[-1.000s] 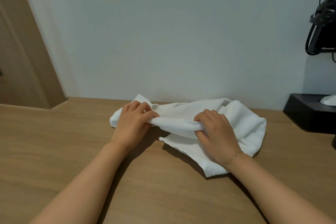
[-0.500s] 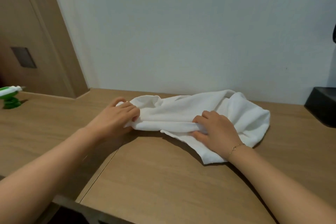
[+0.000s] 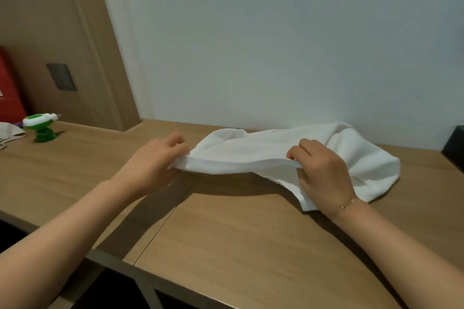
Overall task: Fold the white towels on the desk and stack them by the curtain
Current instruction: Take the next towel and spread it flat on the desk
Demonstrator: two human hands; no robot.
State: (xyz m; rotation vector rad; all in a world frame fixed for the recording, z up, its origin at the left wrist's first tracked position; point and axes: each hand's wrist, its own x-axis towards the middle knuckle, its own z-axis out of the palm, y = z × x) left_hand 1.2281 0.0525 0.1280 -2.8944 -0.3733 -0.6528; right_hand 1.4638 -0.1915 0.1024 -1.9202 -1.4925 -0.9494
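A rumpled white towel [image 3: 251,150] lies on the wooden desk [image 3: 238,238] close to the pale wall. My left hand [image 3: 153,163] pinches the towel's left end and holds its near edge a little above the desk. My right hand [image 3: 324,173], with a thin bracelet at the wrist, grips the same edge further right. The edge runs taut between both hands. The towel's right part bunches on the desk beyond my right hand. No curtain shows in this view.
A green and white object [image 3: 41,128] stands at the desk's far left beside a red box [image 3: 8,93] and pale cloth [image 3: 10,130]. A black box [image 3: 454,150] sits at the right edge. A wooden panel [image 3: 62,40] rises at left. The desk's front edge drops off at lower left.
My left hand has pulled the towel's end leftward, stretching the edge between my hands and lifting it. The view has swung left, revealing the green object and red box.
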